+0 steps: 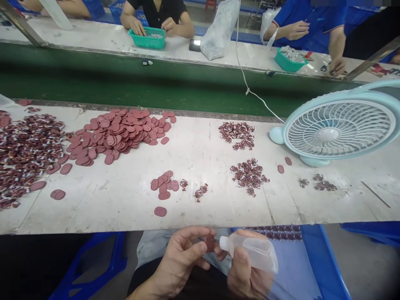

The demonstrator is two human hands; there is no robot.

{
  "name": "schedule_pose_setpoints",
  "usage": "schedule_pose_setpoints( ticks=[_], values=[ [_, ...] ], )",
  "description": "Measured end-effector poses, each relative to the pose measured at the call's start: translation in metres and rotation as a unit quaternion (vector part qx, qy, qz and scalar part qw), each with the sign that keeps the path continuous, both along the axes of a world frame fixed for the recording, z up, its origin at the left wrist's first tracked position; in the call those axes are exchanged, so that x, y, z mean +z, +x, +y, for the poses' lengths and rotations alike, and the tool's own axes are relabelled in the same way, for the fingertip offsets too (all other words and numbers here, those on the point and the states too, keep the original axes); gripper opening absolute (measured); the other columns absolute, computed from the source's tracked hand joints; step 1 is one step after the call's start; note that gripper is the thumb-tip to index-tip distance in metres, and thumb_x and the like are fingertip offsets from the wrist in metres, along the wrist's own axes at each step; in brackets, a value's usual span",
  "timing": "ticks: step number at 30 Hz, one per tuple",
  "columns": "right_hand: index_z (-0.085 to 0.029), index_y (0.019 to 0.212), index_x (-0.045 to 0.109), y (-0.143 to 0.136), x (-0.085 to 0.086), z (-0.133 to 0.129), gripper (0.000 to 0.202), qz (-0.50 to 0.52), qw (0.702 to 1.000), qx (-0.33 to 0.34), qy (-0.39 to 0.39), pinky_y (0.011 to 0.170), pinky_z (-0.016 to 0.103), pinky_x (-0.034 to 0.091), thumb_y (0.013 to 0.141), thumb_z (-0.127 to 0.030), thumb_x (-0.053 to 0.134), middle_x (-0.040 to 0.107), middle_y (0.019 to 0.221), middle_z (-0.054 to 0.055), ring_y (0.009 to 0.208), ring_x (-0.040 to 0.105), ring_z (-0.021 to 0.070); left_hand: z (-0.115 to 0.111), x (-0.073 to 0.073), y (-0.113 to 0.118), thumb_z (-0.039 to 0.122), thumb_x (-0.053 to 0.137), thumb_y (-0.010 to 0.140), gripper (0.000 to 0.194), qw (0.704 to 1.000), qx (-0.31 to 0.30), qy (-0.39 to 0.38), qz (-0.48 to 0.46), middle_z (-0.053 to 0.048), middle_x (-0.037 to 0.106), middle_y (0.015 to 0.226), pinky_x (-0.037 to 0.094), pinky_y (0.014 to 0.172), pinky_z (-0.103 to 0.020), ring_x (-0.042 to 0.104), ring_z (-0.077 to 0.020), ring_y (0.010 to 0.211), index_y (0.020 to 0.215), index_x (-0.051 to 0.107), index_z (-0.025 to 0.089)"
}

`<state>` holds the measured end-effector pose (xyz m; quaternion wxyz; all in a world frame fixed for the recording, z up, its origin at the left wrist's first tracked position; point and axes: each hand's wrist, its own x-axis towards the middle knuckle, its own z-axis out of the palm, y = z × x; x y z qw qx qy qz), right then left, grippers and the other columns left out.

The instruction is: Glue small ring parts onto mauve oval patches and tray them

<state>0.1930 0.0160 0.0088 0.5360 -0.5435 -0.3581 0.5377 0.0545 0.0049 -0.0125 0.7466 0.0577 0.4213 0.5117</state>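
Between the thumb and fingers of my left hand is a small reddish-brown oval disc. My right hand grips a translucent squeeze bottle with a white cap. The bottle lies tilted, its nozzle pointing left at the disc; whether the tip touches it I cannot tell. Both hands are over my lap, just below the table's front edge. Nearest on the table are a single oval disc, a small cluster of discs and a few small dark-red parts.
A large heap of discs and a pile of small parts cover the left. Two part piles lie mid-right, near a light-blue fan. A blue tray with rows of parts is at my right. Co-workers sit opposite with green baskets.
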Motion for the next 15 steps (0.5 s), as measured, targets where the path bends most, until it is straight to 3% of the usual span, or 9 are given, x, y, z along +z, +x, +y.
schedule_pose_setpoints(
  ticks=[5, 11, 15],
  values=[
    [-0.034, 0.105, 0.061, -0.011, 0.005, 0.006, 0.026, -0.059, 0.996, -0.055, 0.039, 0.049, 0.034, 0.053, 0.087, -0.052, 0.066, 0.071, 0.065, -0.006, 0.053, 0.067, 0.0191, 0.001, 0.002, -0.001, 0.033, 0.092, 0.072, 0.028, 1.0, -0.002, -0.002, -0.027, -0.008, 0.083, 0.105, 0.058, 0.05, -0.018, 0.079, -0.021, 0.076, 0.096, 0.083, 0.022],
    [-0.034, 0.102, 0.063, -0.014, 0.011, 0.008, 0.022, -0.1, 0.993, -0.054, 0.037, 0.049, 0.034, 0.053, 0.086, -0.048, 0.069, 0.069, 0.06, -0.006, 0.051, 0.065, 0.0189, 0.002, 0.002, -0.002, 0.034, 0.094, 0.068, 0.03, 1.0, 0.004, -0.013, -0.024, -0.008, 0.083, 0.103, 0.058, 0.048, -0.018, 0.079, -0.022, 0.074, 0.093, 0.083, 0.022],
    [-0.032, 0.104, 0.063, -0.011, 0.009, 0.008, 0.025, -0.044, 0.997, -0.055, 0.039, 0.05, 0.037, 0.054, 0.087, -0.05, 0.067, 0.07, 0.065, -0.005, 0.055, 0.067, 0.0209, -0.001, -0.002, -0.002, 0.032, 0.091, 0.072, 0.027, 1.0, 0.002, -0.002, -0.029, -0.009, 0.082, 0.106, 0.057, 0.048, -0.018, 0.079, -0.0229, 0.075, 0.095, 0.082, 0.022]
  ],
)
